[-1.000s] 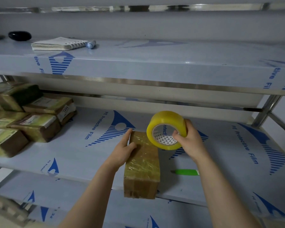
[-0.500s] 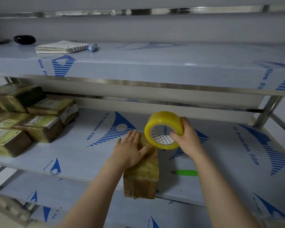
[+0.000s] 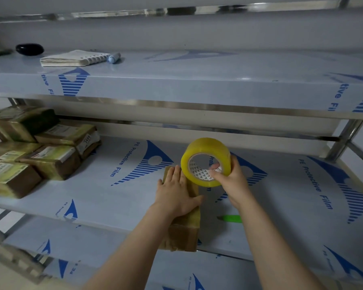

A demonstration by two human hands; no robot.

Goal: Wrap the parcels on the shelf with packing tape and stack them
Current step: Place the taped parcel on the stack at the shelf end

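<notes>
A brown parcel [image 3: 184, 231] wrapped in clear tape lies lengthwise on the middle shelf [image 3: 113, 197], its near end over the front edge. My left hand [image 3: 176, 191] lies flat on its top, fingers straight. My right hand [image 3: 228, 181] grips a yellow roll of packing tape [image 3: 205, 151] just above the parcel's far end, fingers through the core. Several taped parcels [image 3: 50, 160] with labels are stacked at the shelf's left end.
A green marker-like object [image 3: 231, 218] lies on the shelf right of the parcel. On the upper shelf [image 3: 197, 84] sit a spiral notebook [image 3: 71, 58], a blue pen [image 3: 113, 57] and a black oval object [image 3: 29, 49]. A steel post [image 3: 344, 141] stands at right.
My left hand moved from the parcel's left side onto its top and now presses flat. The tape roll shifted slightly, my right fingers now through its core.
</notes>
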